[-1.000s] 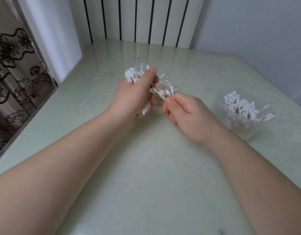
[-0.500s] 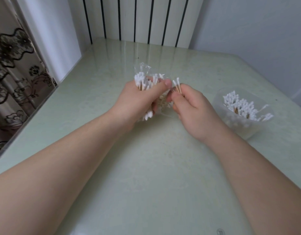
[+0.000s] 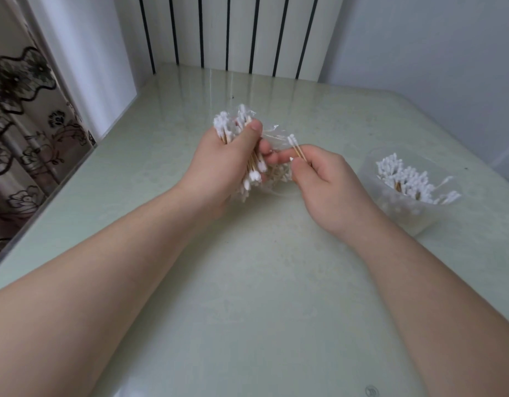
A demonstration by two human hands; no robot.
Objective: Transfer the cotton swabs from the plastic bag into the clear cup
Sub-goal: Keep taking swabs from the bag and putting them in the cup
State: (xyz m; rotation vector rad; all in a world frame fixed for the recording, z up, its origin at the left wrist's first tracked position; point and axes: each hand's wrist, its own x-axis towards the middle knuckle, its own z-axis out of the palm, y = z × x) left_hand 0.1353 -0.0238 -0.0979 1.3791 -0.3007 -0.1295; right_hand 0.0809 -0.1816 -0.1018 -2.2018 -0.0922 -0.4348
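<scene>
Cotton swabs (image 3: 295, 145), a few, are pinched in the fingers of the right hand (image 3: 327, 184), sticks tilted up and away. The clear cup (image 3: 405, 216) stands near on its right side on the desk (image 3: 262, 282); the left hand (image 3: 219, 167) grips the plastic bag (image 3: 272, 131) with the remaining ones.

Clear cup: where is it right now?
Head view: the clear cup stands on the table at the far right, to the right of the right hand and untouched by it, with cotton swabs already inside.
</scene>
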